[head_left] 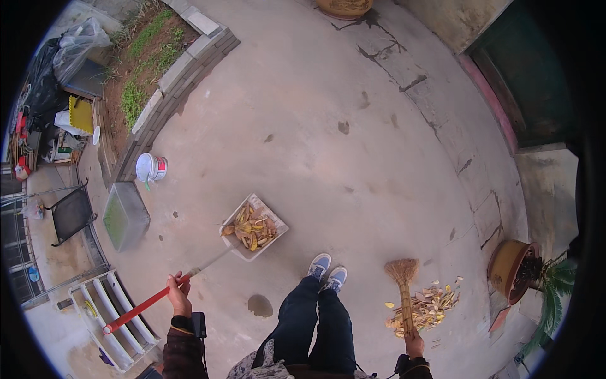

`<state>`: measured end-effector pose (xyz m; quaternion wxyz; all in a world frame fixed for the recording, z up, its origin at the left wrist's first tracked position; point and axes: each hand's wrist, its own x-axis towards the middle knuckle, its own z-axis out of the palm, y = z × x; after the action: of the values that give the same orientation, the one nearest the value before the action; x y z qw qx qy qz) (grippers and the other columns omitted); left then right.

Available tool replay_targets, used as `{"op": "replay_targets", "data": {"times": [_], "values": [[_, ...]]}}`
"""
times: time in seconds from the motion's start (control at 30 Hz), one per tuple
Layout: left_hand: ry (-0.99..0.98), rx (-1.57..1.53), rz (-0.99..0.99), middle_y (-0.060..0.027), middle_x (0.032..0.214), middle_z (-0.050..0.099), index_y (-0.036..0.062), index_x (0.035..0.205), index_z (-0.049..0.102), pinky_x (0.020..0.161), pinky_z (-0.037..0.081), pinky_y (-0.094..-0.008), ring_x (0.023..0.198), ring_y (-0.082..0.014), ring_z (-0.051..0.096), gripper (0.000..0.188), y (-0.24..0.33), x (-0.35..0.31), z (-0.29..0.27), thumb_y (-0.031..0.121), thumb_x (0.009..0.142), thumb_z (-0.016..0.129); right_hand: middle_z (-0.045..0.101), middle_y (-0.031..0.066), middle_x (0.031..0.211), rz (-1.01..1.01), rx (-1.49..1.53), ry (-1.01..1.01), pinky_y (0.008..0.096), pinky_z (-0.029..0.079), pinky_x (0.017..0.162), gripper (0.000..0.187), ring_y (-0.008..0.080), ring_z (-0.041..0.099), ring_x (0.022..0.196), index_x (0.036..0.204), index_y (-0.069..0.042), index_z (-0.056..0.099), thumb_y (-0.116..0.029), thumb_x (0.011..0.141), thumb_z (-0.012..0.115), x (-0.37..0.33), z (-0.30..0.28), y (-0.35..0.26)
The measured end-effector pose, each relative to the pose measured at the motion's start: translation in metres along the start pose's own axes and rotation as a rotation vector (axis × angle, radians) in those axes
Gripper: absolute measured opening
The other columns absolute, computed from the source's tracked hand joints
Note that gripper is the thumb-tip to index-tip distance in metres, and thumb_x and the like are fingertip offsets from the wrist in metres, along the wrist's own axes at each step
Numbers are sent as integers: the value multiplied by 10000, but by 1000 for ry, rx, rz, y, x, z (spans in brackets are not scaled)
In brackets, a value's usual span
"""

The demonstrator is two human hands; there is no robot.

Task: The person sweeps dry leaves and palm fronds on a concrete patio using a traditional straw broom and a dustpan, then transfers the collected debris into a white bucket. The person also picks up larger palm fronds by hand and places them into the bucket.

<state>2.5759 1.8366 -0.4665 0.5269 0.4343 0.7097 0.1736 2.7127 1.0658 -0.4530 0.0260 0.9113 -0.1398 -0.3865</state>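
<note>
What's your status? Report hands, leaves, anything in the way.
Left hand gripping dustpan handle; right hand gripping broom. Leaves in dustpan, leaf pile by broom. Shoes between dustpan and pile.

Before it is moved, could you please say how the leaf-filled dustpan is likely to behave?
The white dustpan is probably light for its size, since its brown and yellow leaves look dry. It may tip or swing, as the left hand grips the red handle away from the pan. Leaves might spill, being loosely heaped with no lid visible.
</note>
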Motion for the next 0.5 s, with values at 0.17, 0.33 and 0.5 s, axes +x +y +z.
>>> {"op": "replay_targets", "data": {"times": [0.17, 0.33, 0.5], "values": [[127, -169, 37, -91, 1081, 585, 116, 769, 435, 716, 494, -295, 849, -200, 599, 308, 45, 41, -28, 392, 907, 439, 634, 182, 814, -418, -166, 137, 432, 490, 659, 684, 362, 612, 757, 1330, -193, 375, -341, 722, 651, 35, -35, -144], [212, -225, 83, -87, 1075, 583, 114, 791, 450, 716, 495, -286, 852, -191, 592, 300, 75, 93, -31, 389, 911, 436, 603, 176, 717, -726, -42, 81, 430, 488, 634, 610, 358, 595, 690, 1310, -209, 396, -317, 750, 613, 113, -84, -403], [211, -223, 32, -49, 1084, 579, 130, 809, 444, 745, 454, -276, 866, -165, 582, 313, 73, 164, -3, 425, 910, 423, 608, 178, 785, -780, -102, 3, 424, 488, 678, 601, 336, 606, 738, 1342, -274, 336, -337, 796, 579, 166, -70, -698]]}}
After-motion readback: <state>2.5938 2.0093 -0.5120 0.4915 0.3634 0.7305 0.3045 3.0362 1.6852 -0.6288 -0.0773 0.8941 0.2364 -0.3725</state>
